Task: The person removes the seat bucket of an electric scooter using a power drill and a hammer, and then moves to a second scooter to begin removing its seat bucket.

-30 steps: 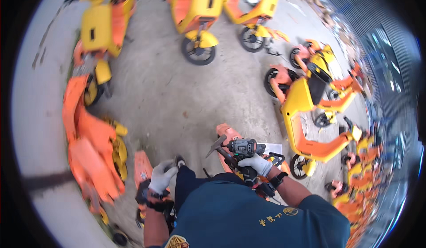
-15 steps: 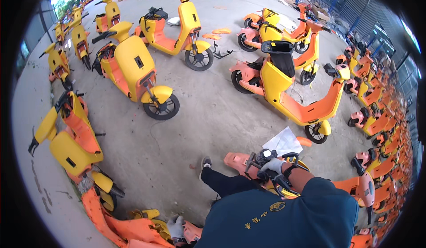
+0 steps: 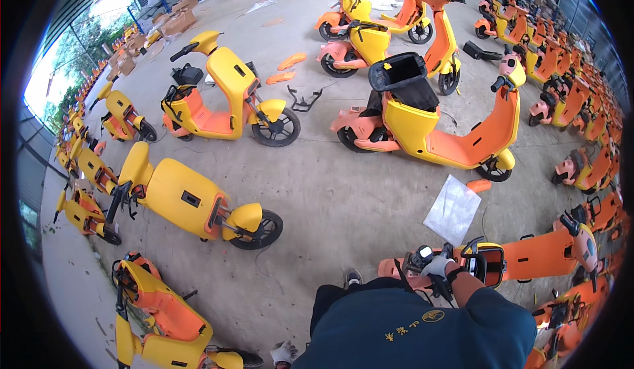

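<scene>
My right hand (image 3: 436, 266), in a pale work glove with a black wristband, rests at the rear of an orange and yellow scooter (image 3: 533, 258) close on my right. Its fingers are curled round something dark that I cannot make out. Beside those fingers sits a black piece with a pale round end (image 3: 422, 257). A black loop-shaped bar (image 3: 473, 244) rises next to the open compartment of that scooter. Low at the picture's bottom edge, my left hand (image 3: 284, 352), also gloved, hangs with fingers apart and nothing in it. The nearest thing to it is the yellow front fender (image 3: 228, 359) of a scooter.
A yellow scooter (image 3: 181, 194) stands ahead left, another (image 3: 231, 95) beyond it. Ahead right, one scooter (image 3: 456, 141) carries an opened black bin (image 3: 404, 78). A white sheet (image 3: 452, 208), orange panels (image 3: 286, 60) and a black bracket (image 3: 304, 99) lie on the floor.
The view has swung, and the scooters appear shifted. My left hand, earlier against orange body panels, is now apart from them. My right hand stays at the rear of the nearby scooter.
</scene>
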Demonstrator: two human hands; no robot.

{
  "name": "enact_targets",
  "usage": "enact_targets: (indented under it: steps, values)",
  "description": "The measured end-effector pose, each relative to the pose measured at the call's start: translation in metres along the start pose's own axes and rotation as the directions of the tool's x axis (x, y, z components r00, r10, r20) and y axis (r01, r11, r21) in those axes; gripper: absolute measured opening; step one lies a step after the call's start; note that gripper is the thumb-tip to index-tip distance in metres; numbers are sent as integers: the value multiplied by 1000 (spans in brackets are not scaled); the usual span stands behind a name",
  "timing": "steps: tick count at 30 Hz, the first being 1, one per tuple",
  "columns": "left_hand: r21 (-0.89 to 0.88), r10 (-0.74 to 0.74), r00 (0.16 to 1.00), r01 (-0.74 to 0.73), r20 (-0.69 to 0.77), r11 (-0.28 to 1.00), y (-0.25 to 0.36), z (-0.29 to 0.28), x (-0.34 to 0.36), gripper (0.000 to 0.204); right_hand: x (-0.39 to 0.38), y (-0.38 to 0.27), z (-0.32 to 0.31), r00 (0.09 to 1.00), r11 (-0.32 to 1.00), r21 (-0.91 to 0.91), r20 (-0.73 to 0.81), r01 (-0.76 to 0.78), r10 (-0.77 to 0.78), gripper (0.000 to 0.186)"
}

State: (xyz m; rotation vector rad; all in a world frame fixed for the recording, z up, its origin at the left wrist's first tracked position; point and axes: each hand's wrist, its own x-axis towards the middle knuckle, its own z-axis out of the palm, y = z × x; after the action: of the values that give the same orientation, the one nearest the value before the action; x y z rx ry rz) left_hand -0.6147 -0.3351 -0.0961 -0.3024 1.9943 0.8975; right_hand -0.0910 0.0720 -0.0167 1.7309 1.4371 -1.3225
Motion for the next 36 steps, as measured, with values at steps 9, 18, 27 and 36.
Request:
enact_targets:
  steps: [9,18,27,36]
  values:
    - [355,145,900,-304,410,884,229,65,146,48,-6,-74,-15,991,985,124,-26,-123,128,54]
    - [513,157,884,-391,439,764,507,181,245,34,-10,-139,9,953,950,94,81,-299,292,55]
    - [455,334,595,-790,731,412,678,368,196,29,70,-184,77,984,872,463,143,-158,102,54]
    - [325,188,311,-944,932,-50,806,558,79,57,104,-232,-92,940,892,345,277,-292,200,55]
